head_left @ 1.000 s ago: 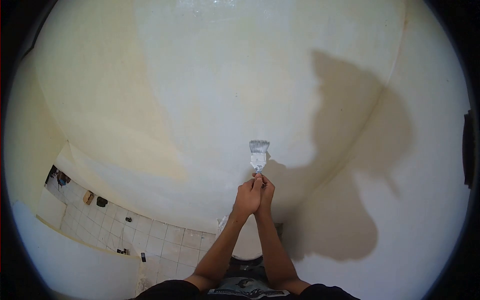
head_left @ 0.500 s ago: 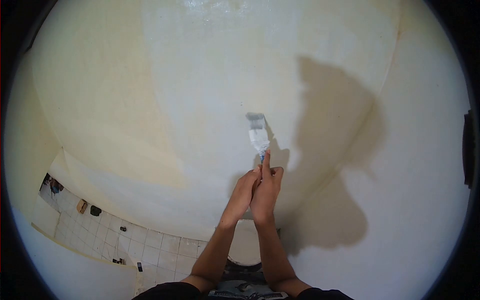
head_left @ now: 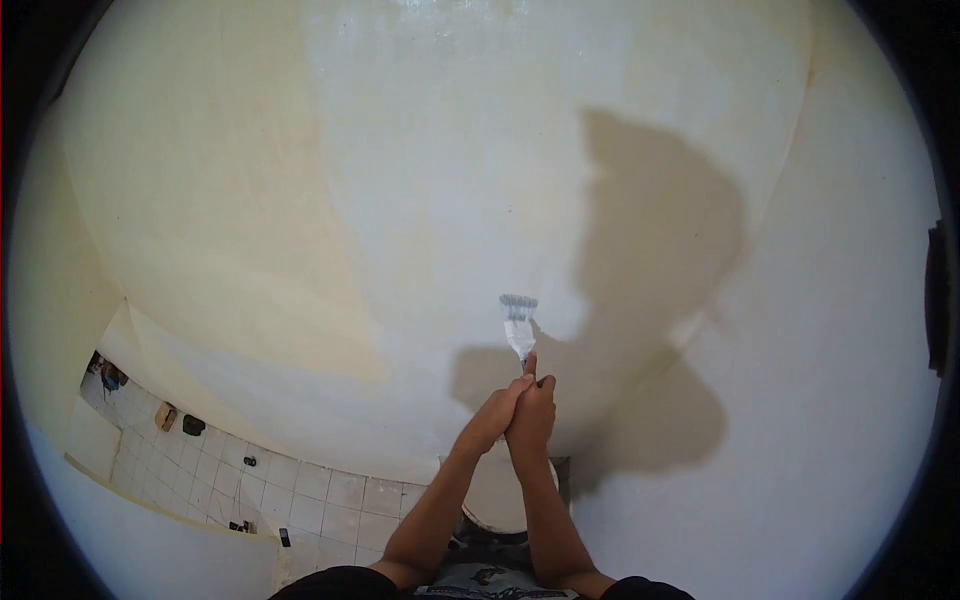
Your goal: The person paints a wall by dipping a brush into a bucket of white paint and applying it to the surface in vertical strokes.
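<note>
Both of my hands grip a paintbrush [head_left: 519, 335] by its handle, bristles pointing up toward the wall [head_left: 440, 270]. My right hand [head_left: 532, 412] wraps the handle with its index finger stretched along it. Pressed against it from the left, my left hand [head_left: 497, 412] is closed round the same grip. White paint coats the lower part of the brush, and its bristles look grey. Most of the handle is hidden by my fingers. Whitish paint covers the middle of the wall, with yellowish areas to the left.
A pale round surface [head_left: 492, 495] lies below my forearms. White floor tiles [head_left: 310, 480] run along the lower left, with a brown box [head_left: 166, 417], a dark bundle [head_left: 193, 425] and a phone-like object [head_left: 285, 538]. A wall corner rises at right, crossed by my shadow [head_left: 660, 220].
My hands and the brush have come down along the wall, toward me. The bristles look more spread now. My shadow has shifted slightly left.
</note>
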A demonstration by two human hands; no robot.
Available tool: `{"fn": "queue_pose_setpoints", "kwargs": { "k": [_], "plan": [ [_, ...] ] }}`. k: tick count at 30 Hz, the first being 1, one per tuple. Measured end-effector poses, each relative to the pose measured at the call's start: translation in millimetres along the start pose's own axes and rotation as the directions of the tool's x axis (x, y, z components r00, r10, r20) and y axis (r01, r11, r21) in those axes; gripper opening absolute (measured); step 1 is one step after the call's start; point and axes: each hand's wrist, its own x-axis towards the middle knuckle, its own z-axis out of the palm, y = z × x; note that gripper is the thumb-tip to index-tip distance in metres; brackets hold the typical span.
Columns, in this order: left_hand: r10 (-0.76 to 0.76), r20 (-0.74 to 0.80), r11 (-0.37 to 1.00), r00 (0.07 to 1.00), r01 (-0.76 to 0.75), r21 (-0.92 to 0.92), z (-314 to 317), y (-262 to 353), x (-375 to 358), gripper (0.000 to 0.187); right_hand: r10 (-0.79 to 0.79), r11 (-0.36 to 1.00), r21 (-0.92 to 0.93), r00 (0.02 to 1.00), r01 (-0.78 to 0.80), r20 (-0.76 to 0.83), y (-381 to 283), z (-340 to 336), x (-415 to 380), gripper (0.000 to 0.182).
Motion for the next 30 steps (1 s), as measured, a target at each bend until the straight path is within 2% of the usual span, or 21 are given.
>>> {"fn": "queue_pose_setpoints", "kwargs": {
  "k": [1, 3, 6, 7, 10, 12, 13, 15, 18, 19, 21, 23, 25, 28, 30],
  "plan": [
    [-0.038, 0.042, 0.997, 0.998, 0.035, 0.067, -0.5, 7.6, -4.5, 0.049, -0.067, 0.994, 0.085, 0.997, 0.071, -0.045, 4.4, -3.8, -0.2, 0.049],
    [0.102, 0.072, 0.990, 0.992, -0.108, 0.094, -10.3, -4.5, -10.1, 0.048, -0.190, 0.943, 0.245, 0.970, 0.224, -0.154, 18.4, 9.8, -5.6, 0.038],
    [0.237, 0.041, 0.952, 0.971, -0.241, 0.188, -25.3, -17.3, -18.1, 0.052, -0.036, 0.727, 0.684, 0.998, 0.061, -0.050, 10.7, 16.2, -32.5, 0.026],
    [0.271, 0.019, 0.937, 0.963, -0.268, 0.226, -26.1, -13.6, -24.8, 0.055, -0.047, 0.680, 0.730, 0.997, 0.073, -0.056, 5.1, 15.6, -37.6, 0.026],
    [0.330, -0.013, 0.924, 0.944, -0.320, 0.211, -36.2, -10.7, -40.0, 0.043, -0.098, 0.500, 0.856, 0.991, 0.131, -0.095, -10.1, 37.0, -41.6, 0.026],
    [0.470, -0.104, 0.876, 0.877, -0.449, 0.175, -28.1, 2.4, -58.2, 0.043, -0.143, 0.343, 0.917, 0.977, 0.202, -0.161, -20.8, 51.1, -35.0, 0.026],
    [0.532, -0.152, 0.845, 0.833, -0.509, 0.164, -27.4, 8.9, -62.3, 0.042, -0.122, 0.286, 0.941, 0.981, 0.179, -0.149, -30.5, 56.0, -28.6, 0.026],
    [0.532, -0.196, 0.840, 0.824, -0.484, 0.246, -37.0, 13.4, -56.7, 0.047, -0.082, 0.169, 0.977, 0.989, 0.134, -0.121, -45.5, 67.5, -18.6, 0.027],
    [0.499, -0.235, 0.837, 0.834, -0.394, 0.379, -59.9, 4.8, -31.9, 0.054, -0.063, 0.254, 0.962, 0.994, 0.101, -0.088, -48.1, 87.9, -9.1, 0.031],
    [0.481, -0.246, 0.835, 0.842, -0.354, 0.421, -65.9, 3.0, -28.7, 0.057, -0.047, 0.214, 0.974, 0.997, 0.071, -0.063, -46.8, 97.9, -7.4, 0.033],
    [0.393, -0.319, 0.853, 0.862, -0.213, 0.476, -68.7, 0.3, -25.8, 0.051, -0.007, 0.133, 0.991, 1.000, 0.009, -0.008, -37.3, 123.8, -6.4, 0.036],
    [0.305, -0.391, 0.851, 0.868, -0.064, 0.521, -74.1, -24.2, -23.7, 0.046, 0.006, 0.133, 0.985, 0.994, -0.110, 0.110, -12.2, 158.7, -19.2, 0.039],
    [0.261, -0.383, 0.852, 0.886, -0.026, 0.522, -89.5, -66.4, -10.5, 0.055, 0.057, 0.126, 0.968, 0.976, -0.218, 0.212, 2.3, 176.7, -35.6, 0.039],
    [0.176, -0.366, 0.856, 0.914, 0.042, 0.516, -102.0, -106.2, -0.7, 0.065, 0.117, -0.057, 0.940, 0.933, -0.335, 0.340, 29.8, 207.8, -58.4, 0.032],
    [0.090, -0.349, 0.856, 0.933, 0.107, 0.506, -101.0, -111.2, -9.3, 0.069, 0.132, -0.088, 0.945, 0.937, -0.314, 0.323, 39.6, 224.6, -73.4, 0.026]
  ]
}}
